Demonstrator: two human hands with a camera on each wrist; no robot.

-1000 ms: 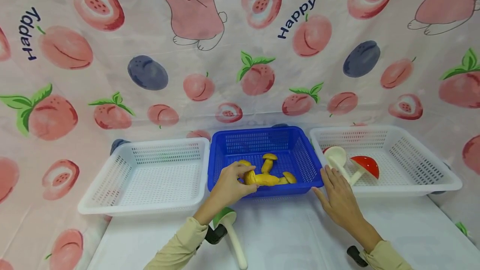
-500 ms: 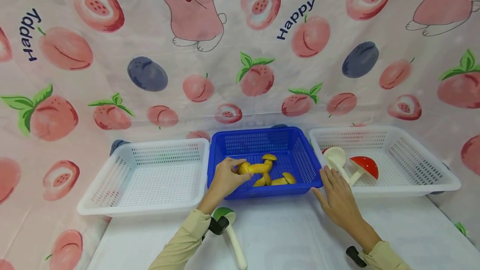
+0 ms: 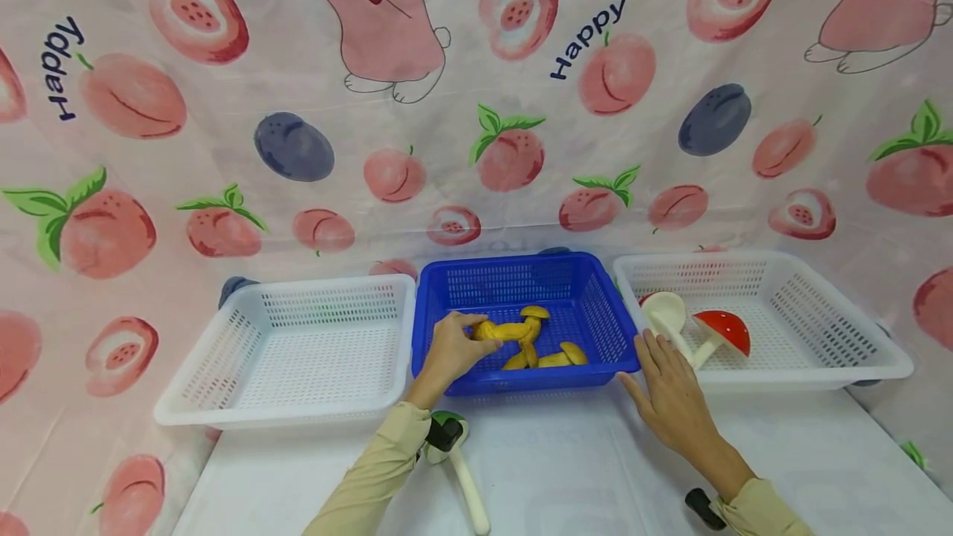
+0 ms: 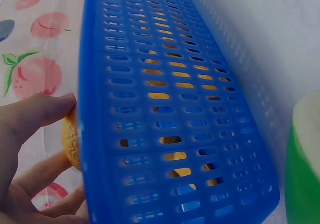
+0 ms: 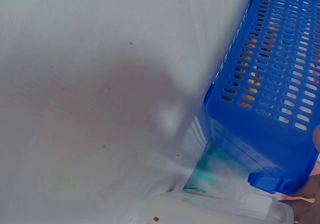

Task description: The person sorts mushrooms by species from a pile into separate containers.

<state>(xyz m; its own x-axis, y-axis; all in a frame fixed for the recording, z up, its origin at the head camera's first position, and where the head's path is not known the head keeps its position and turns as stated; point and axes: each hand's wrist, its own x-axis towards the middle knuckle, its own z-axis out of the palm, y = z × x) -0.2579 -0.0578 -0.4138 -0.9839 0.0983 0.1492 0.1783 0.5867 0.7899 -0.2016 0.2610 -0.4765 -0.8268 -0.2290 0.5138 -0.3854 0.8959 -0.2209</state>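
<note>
My left hand [image 3: 450,350] reaches over the left part of the blue basket [image 3: 536,379] and pinches a yellow toy mushroom [image 3: 510,332] by its cap. In the left wrist view the thumb and a finger touch either side of that cap [image 4: 72,141], just past the basket's rim. Other yellow mushrooms [image 3: 572,353] lie in the same basket, partly overlapped by the held one. My right hand [image 3: 673,395] rests, fingers extended, where the blue basket meets the right white basket [image 3: 819,377]. Only some fingertips [image 5: 309,196] show in the right wrist view.
Inside the right white basket are a red-capped mushroom [image 3: 725,331] and a pale one [image 3: 665,310]. Another white basket [image 3: 290,416] stands at the left. A green-capped mushroom [image 3: 469,486] lies on the table below my left forearm. A printed cloth hangs behind.
My left hand has moved slightly left and back with the yellow mushroom, uncovering mushrooms at the basket's front, then lowered a little. The right hand has stayed in place.
</note>
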